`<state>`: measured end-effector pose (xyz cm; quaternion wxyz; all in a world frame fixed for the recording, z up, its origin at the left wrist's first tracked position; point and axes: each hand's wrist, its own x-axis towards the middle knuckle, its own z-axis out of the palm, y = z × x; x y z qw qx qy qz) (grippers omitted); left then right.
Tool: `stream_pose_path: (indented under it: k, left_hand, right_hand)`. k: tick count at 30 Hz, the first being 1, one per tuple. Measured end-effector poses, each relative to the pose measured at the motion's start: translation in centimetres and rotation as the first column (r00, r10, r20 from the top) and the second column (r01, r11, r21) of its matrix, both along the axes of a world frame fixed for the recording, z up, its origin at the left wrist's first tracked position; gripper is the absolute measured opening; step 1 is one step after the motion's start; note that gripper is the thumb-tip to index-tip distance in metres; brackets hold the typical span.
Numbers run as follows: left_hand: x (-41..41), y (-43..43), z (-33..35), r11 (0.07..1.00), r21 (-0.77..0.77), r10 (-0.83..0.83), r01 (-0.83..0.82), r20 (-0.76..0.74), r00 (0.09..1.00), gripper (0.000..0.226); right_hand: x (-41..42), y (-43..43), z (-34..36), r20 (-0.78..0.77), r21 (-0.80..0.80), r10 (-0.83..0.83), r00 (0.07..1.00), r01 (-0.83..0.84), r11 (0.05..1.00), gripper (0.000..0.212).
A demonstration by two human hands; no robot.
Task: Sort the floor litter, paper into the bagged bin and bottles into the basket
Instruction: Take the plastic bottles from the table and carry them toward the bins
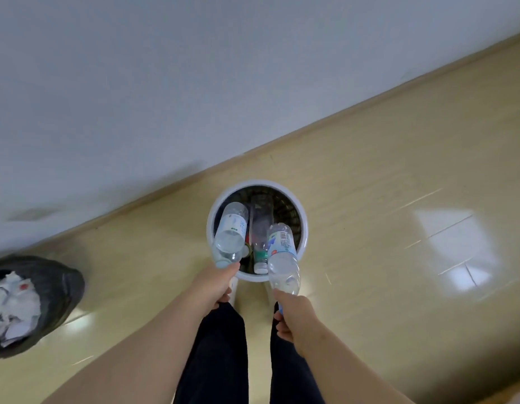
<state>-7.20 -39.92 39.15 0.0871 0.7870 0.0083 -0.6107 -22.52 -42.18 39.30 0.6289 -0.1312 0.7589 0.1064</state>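
Observation:
A white-rimmed round basket (304, 228) stands on the floor by the wall, right in front of my feet. Inside it lie a clear bottle with a green label (261, 228) and other items I cannot make out. My left hand (215, 284) grips one clear plastic bottle (231, 234) by its neck, base pointing over the basket. My right hand (293, 316) grips a second clear bottle (282, 255) by its neck, tilted over the basket's near rim. At the far left stands a bin lined with a black bag (57, 284), holding crumpled white paper (13, 307).
A pale wall (165, 83) with a tan skirting board runs diagonally behind the basket. The glossy beige tiled floor (398, 228) stretches to the right with bright reflections. My dark trouser legs (223, 360) are below the hands.

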Motion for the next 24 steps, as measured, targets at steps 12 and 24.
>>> stream_pose_path:
  k: [12,24]
  left_hand:
    - [-3.1,0.6,-8.3,0.986,0.164,-0.003,0.004,-0.009,1.0,0.031]
    - [-3.6,3.6,-11.7,0.996,0.085,0.007,-0.012,0.064,0.998,0.024]
  right_hand:
    - [-1.1,-1.8,-8.1,-0.012,0.128,0.062,0.998,-0.06,0.99,0.026]
    - [-1.3,1.2,-9.7,-0.051,-0.094,0.276,0.96,-0.28,0.955,0.019]
